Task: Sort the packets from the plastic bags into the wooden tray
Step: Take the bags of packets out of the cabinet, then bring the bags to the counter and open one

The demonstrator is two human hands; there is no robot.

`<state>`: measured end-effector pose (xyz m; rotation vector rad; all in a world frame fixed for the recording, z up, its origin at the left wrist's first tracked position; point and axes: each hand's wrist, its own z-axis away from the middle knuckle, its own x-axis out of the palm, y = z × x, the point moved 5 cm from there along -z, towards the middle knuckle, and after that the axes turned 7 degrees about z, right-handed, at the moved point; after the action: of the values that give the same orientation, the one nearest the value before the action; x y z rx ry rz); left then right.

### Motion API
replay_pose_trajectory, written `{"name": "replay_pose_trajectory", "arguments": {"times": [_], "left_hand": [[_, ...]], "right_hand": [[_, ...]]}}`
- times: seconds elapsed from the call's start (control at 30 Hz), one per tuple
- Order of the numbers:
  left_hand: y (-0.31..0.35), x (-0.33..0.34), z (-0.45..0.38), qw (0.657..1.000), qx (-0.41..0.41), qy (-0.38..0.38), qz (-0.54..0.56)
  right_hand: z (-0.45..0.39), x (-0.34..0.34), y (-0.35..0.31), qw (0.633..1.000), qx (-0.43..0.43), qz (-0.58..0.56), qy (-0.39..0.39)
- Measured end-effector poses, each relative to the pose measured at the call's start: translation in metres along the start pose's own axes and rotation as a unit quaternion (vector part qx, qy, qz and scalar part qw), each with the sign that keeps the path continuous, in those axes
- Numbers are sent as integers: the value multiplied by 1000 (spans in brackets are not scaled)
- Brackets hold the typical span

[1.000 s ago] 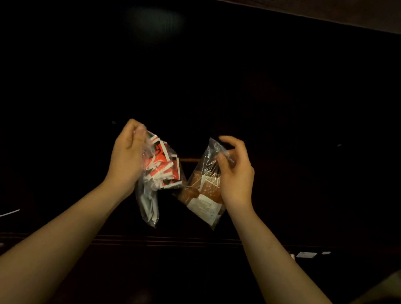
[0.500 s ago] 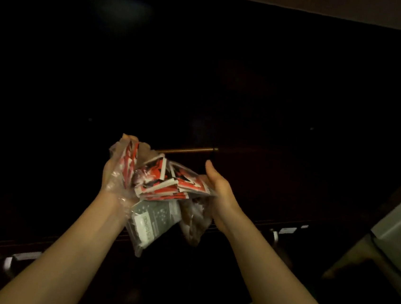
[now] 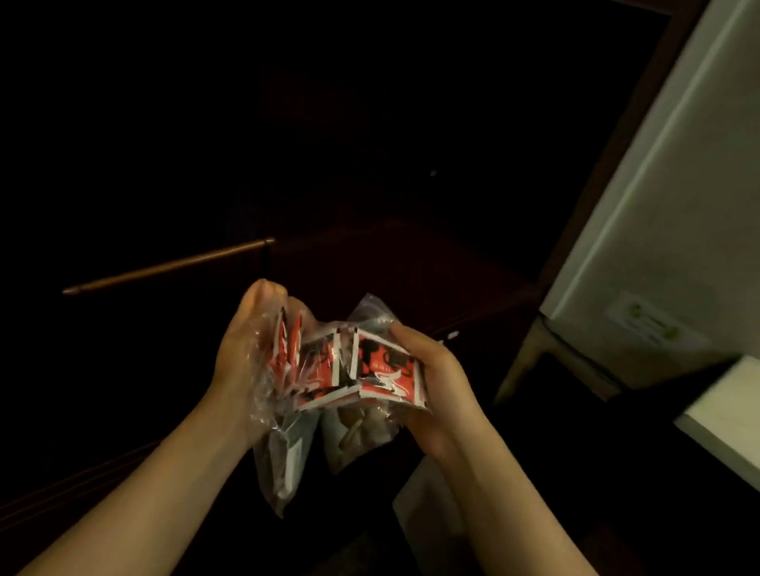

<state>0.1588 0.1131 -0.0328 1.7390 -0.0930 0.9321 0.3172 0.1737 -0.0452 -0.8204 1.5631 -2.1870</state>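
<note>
While both hands, left hand [image 3: 245, 348] and right hand [image 3: 433, 387], clamp fingers on the plastic bags [image 3: 289, 419], red packets [image 3: 384, 368] could spill; the film looks slack.

You have two hands in view, your left hand [image 3: 241, 343] and your right hand [image 3: 440, 388], and between them two clear plastic bags: one bag [image 3: 278, 455] hanging under the left hand, the other bag [image 3: 360, 436] under the right. The red-and-white packets [image 3: 384, 365] number at least four that you can tell apart, fanned and overlapping, so an exact count cannot be made. One pale packet [image 3: 293, 450] shows low in the left bag. The brownish contents of the right bag are too dim to count. One thin wooden rod [image 3: 169, 265] lies beyond your hands.
</note>
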Motion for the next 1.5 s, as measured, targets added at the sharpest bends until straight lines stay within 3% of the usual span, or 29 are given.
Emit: {"name": "replay_pose_trajectory", "arguments": {"times": [0.3, 0.77, 1.17, 1.5], "left_hand": [[-91, 83, 40, 989, -133, -41, -58], [-281, 203, 149, 938, -286, -138, -137], [-379, 219, 210, 857, -418, -221, -204], [-439, 195, 225, 798, -434, -299, -291]], "right_hand": [[73, -115, -7, 982, -73, -27, 174], [244, -302, 53, 917, -74, -77, 385], [326, -350, 140, 842, -48, -82, 531], [352, -357, 211, 793, 31, -110, 598]]}}
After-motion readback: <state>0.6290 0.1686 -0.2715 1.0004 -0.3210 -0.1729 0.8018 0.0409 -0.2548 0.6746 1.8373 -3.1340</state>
